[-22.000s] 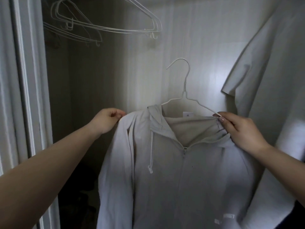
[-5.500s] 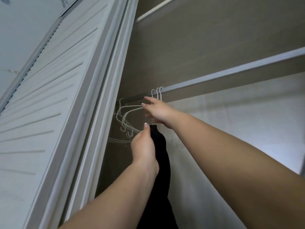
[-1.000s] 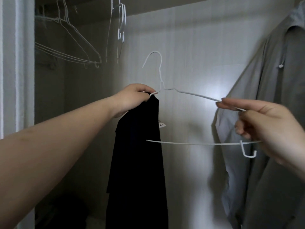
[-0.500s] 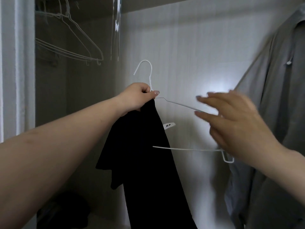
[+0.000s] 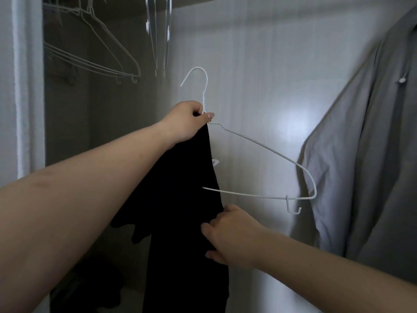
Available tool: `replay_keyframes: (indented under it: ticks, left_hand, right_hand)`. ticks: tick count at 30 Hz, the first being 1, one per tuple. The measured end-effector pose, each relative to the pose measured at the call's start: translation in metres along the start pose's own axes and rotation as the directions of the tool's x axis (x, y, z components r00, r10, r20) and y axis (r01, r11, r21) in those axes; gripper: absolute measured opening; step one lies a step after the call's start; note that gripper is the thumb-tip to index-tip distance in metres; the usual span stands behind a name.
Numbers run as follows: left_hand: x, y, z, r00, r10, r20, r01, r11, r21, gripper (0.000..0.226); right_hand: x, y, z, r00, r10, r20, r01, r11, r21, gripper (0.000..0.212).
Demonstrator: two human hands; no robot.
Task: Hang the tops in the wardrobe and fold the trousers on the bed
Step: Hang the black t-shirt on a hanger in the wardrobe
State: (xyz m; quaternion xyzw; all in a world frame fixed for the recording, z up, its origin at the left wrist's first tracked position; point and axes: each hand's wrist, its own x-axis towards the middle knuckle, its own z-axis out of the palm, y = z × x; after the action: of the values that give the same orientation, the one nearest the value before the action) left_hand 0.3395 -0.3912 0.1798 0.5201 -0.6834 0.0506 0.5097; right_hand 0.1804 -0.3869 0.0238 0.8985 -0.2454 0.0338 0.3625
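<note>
The left hand [image 5: 188, 123] grips a white wire hanger [image 5: 259, 168] at its neck together with a black top [image 5: 180, 211]; the right hand [image 5: 230, 237] pinches the top's edge lower down (inside the wardrobe, beside a hung grey garment [image 5: 361, 166]).

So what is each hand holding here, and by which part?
Left hand grips the white wire hanger at its neck, bunched with the black top. Right hand holds the top's edge lower down.
</note>
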Motion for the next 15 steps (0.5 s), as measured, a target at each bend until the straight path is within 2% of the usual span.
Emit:
replay_keyframes:
  ticks: [3, 6, 10, 13, 15]
  left_hand:
    - [0.002, -0.004, -0.002, 1.0, -0.017, -0.023, 0.019, 0.994, 0.106, 0.033]
    - [0.002, -0.007, -0.004, 0.999, -0.04, -0.024, 0.043, 0.992, 0.118, 0.028]
    - [0.003, -0.012, -0.004, 0.999, -0.046, -0.012, 0.048, 0.974, 0.222, 0.028]
    - [0.002, -0.012, -0.003, 1.0, -0.008, 0.022, 0.001, 0.949, 0.315, 0.035]
    - [0.0, -0.01, 0.0, 0.998, 0.022, 0.053, -0.039, 0.931, 0.364, 0.032]
  right_hand:
    - [-0.021, 0.02, 0.008, 0.997, 0.042, 0.058, -0.048, 0.994, 0.097, 0.04]
    - [-0.052, 0.046, 0.011, 0.988, 0.093, 0.124, -0.122, 0.962, 0.245, 0.038]
    - [-0.085, 0.077, 0.002, 0.986, 0.131, 0.105, -0.163, 0.892, 0.422, 0.03]
    - [-0.103, 0.096, -0.01, 0.983, 0.161, 0.085, -0.182, 0.88, 0.438, 0.024]
    - [-0.111, 0.107, -0.017, 0.978, 0.193, 0.077, -0.208, 0.895, 0.395, 0.028]
